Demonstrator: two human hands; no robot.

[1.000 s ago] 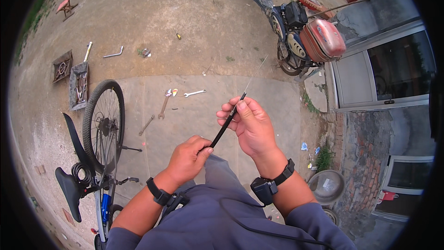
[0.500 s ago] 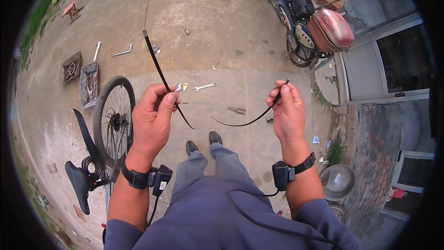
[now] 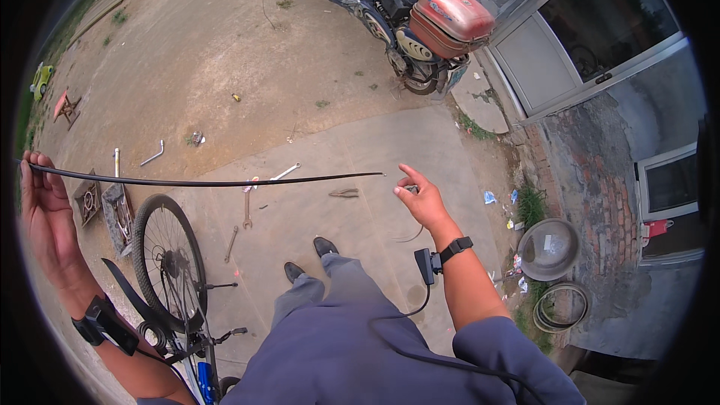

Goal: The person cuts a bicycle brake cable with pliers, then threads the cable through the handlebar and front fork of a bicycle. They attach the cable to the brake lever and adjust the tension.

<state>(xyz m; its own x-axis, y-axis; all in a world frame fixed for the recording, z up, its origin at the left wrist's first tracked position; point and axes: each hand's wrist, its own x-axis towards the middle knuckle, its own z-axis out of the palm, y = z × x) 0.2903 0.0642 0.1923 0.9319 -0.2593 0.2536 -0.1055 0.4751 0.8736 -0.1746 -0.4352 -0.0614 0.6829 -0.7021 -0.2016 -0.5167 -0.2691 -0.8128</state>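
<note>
Evidently, the left hand [image 3: 46, 206] is gripping a long black cable [image 3: 202, 182] out at the far left, its fingers gathering around the shaft. The cable is spanning the view, its free tip stopping just short of the right hand [image 3: 421, 199]. That hand is extending its index finger near the tip without touching it and curling its lower fingers inward; a dark bit is showing between thumb and index finger, but I cannot tell whether it is being gripped.

For handling this length well, a steady, untwisted left hold is probably serving best, keeping the cable in one wide bow and sparing it sharp kinks. Supporting the loose tip would likely be stopping it from whipping, and holding the length above the gritty ground would be keeping it clean.

The cable is looking smooth, slim and springy, sagging only slightly and tapering toward the right; something tiny and pale is ending it, too small to make out. A thin strand [image 3: 411, 238] is curving beneath the right hand. Below, pliers [image 3: 344, 193] and a metallic wrench [image 3: 247, 210] are lying on flat grey concrete [image 3: 420, 142], while a knobbly black tyre [image 3: 139, 240] is ringing a spoked wheel nearby.
</note>
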